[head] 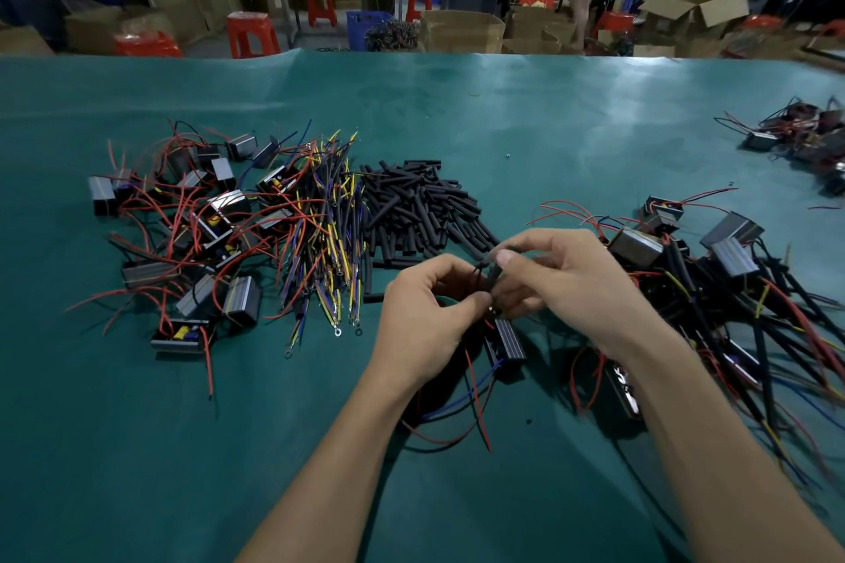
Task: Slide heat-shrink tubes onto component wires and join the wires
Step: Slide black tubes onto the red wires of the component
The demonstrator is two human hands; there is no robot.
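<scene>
Holding item one, a black heat-shrink tube [495, 274], I have my right hand [562, 283] pinched on it and my left hand [425, 311] closed on thin black wires [478, 272] beside it, both above the green tabletop [548, 114]. Item two: a grey component [508, 341] lying under my hands. Item three: loose tube pile [411, 210], centre. Item four: unworked components [183, 233], left. Item five: ring-terminal leads [324, 233] between them.

Matt black heat-shrink tubes [411, 210], ribbed metal-look component cases [507, 336], faintly glossy green table cover [503, 114].
</scene>
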